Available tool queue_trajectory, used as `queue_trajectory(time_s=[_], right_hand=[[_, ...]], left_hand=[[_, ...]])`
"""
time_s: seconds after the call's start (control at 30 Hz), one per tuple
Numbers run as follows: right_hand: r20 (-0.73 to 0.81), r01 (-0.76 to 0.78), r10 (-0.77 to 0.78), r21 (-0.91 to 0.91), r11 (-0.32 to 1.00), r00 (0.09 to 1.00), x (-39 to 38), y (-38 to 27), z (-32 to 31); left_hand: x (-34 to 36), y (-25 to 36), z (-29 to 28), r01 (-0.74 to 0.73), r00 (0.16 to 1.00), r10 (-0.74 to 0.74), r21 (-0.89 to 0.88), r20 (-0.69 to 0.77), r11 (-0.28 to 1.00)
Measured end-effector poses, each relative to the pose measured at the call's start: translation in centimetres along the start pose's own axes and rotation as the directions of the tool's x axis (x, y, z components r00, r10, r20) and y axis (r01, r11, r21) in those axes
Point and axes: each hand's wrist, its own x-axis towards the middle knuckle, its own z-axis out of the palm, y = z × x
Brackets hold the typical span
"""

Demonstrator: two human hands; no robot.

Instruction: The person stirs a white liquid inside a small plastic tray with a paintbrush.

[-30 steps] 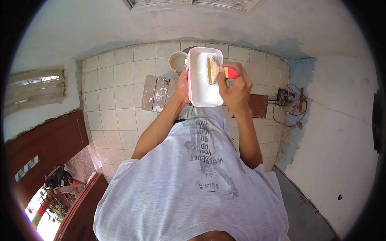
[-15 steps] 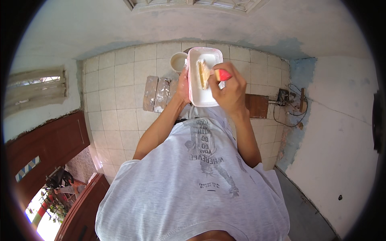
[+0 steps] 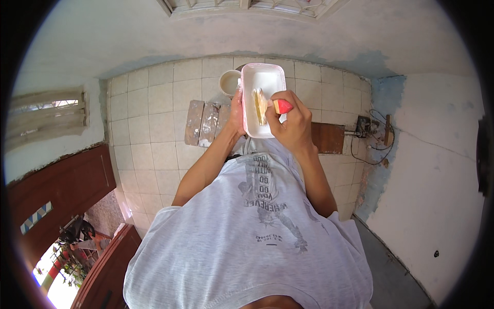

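My left hand (image 3: 237, 113) grips the left side of a white rectangular tub (image 3: 244, 110) with a pinkish rim, held up in front of me. White paint (image 3: 263, 80) coats its inside. Closed around the red and yellow handle of a paintbrush (image 3: 260, 107) is my right hand (image 3: 294, 123), at the tub's right edge. The brush's wide, paint-smeared head is inside the tub, over the white paint. Whether the bristle tips touch the bottom I cannot tell. The left fingers under the tub are hidden.
A round pale bucket (image 3: 222, 83) stands on the tiled floor (image 3: 160, 95) behind the tub. Paint-spotted wooden planks (image 3: 194, 123) lie to its left-front. At right are a brown board (image 3: 329, 138) and a cabled box (image 3: 363, 125). Brown doors (image 3: 67, 180) stand at left.
The brush and my right hand have shifted slightly toward me within the tub. My left hand still holds the tub almost in the same place.
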Motion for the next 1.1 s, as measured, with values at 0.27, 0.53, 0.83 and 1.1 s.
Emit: queue_trajectory(time_s=[0.27, 0.53, 0.83, 1.1], right_hand=[[-0.13, 0.118, -0.141, -0.173, 0.978, 0.981, 1.3, -0.2, -3.7], [-0.023, 0.002, -0.004, -0.059, 0.998, 1.0, -0.2, 0.9, -1.0], [-0.218, 0.096, -0.131, -0.164, 0.982, 0.967, 1.3, 1.4, -2.4], [-0.125, 0.095, -0.109, -0.113, 0.989, 0.986, 0.0, 0.9, -0.8]], left_hand=[[-0.7, 0.4, 1.1, -0.035, 0.996, 0.043, 0.099, -0.076, 0.994], [-0.6, 0.2, 0.3, -0.022, 0.999, 0.026, 0.083, -0.041, 0.996], [-0.7, 0.4, 1.1, -0.036, 0.997, 0.045, 0.114, -0.071, 0.993], [-0.9, 0.4, 0.8, -0.049, 0.998, 0.053, 0.085, -0.038, 0.995]])
